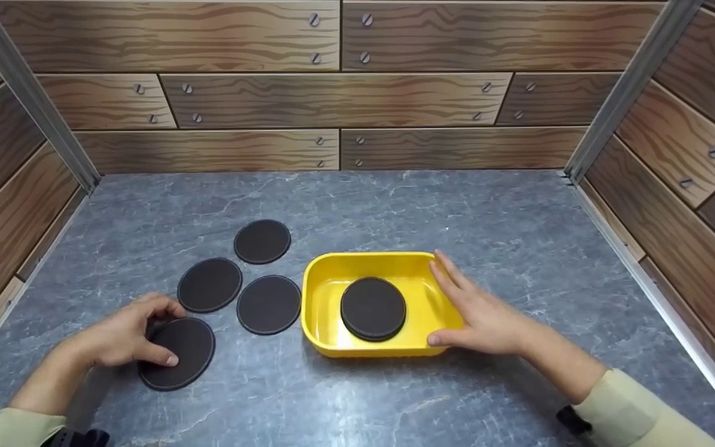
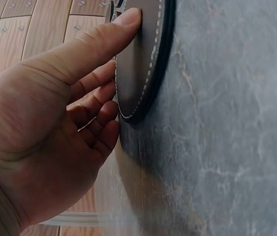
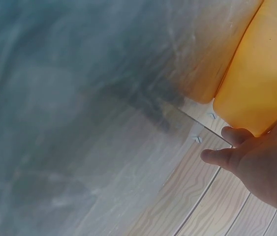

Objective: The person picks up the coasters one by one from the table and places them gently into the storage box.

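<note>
Nearest the bench's front edge, toward its left side, the left hand (image 1: 123, 336) pinches the rim of a dark coaster (image 1: 179, 354), thumb on its top face and curled fingers at its far edge; the left wrist view suggests that edge is lifted off the bench (image 1: 519, 248). The right hand (image 1: 480, 311) lies with straight fingers along the right wall of the yellow tray (image 1: 320, 292), steadying it near the bench's middle. One coaster in the tray (image 1: 373, 308) appears stowed; three loose coasters (image 1: 269, 304) lie flat just left of the tray, so by appearances four are left. Open bench lies between the held coaster and the tray, and the back and right side are free up to the wood-pattern walls (image 1: 332, 93).
</note>
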The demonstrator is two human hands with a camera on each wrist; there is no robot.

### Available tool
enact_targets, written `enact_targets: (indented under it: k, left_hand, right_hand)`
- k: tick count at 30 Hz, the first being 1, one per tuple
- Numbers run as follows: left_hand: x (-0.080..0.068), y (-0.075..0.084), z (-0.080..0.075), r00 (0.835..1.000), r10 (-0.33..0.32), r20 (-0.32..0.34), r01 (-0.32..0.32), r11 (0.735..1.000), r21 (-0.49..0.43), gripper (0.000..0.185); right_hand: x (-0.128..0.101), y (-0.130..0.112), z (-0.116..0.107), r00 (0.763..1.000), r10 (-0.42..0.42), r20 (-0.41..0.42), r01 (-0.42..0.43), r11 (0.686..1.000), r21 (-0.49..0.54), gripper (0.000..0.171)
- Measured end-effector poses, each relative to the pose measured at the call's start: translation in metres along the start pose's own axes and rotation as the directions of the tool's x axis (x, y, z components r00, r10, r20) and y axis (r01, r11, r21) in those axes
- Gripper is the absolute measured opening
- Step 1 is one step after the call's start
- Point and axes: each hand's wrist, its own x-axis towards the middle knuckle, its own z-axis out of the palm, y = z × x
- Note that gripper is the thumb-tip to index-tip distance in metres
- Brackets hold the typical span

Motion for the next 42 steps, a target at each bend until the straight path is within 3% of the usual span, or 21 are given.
enact_targets:
  k: [6,16,20,26,34,38,42]
  left_hand:
    - [-0.001,0.001,0.000,1.000,-0.020,0.020,0.021,1.000,-0.022,0.057]
    - [-0.002,0.003,-0.004,0.997,-0.046,0.065,0.056,0.985,-0.165,0.055]
    - [-0.001,0.005,-0.009,0.994,-0.025,0.102,0.049,0.970,-0.238,0.041]
    - [0.001,0.012,-0.015,0.993,0.030,0.118,0.001,0.966,-0.260,0.017]
    - [0.008,0.033,-0.016,0.999,-0.042,-0.020,0.033,0.942,-0.335,0.028]
    - [0.016,0.048,-0.015,0.989,-0.100,-0.111,0.047,0.914,-0.402,0.036]
    - [0.028,0.066,-0.011,0.972,-0.119,-0.204,0.019,0.900,-0.436,0.038]
  right_hand:
    - [0.000,-0.001,-0.001,1.000,-0.013,-0.002,0.013,1.000,0.005,0.123]
    - [0.001,-0.001,-0.001,1.000,-0.004,-0.003,0.004,1.000,0.002,0.122]
    - [0.001,-0.001,0.000,1.000,-0.004,-0.002,0.004,1.000,0.001,0.122]
    - [0.001,0.000,0.003,1.000,-0.018,-0.010,0.018,1.000,0.002,0.121]
    - [0.001,0.001,0.003,0.999,-0.034,-0.021,0.034,0.999,0.001,0.120]
    - [0.000,0.002,0.002,0.999,-0.032,-0.019,0.032,0.999,0.004,0.121]
    - [0.001,0.002,0.001,0.999,-0.032,-0.021,0.032,0.999,0.004,0.121]
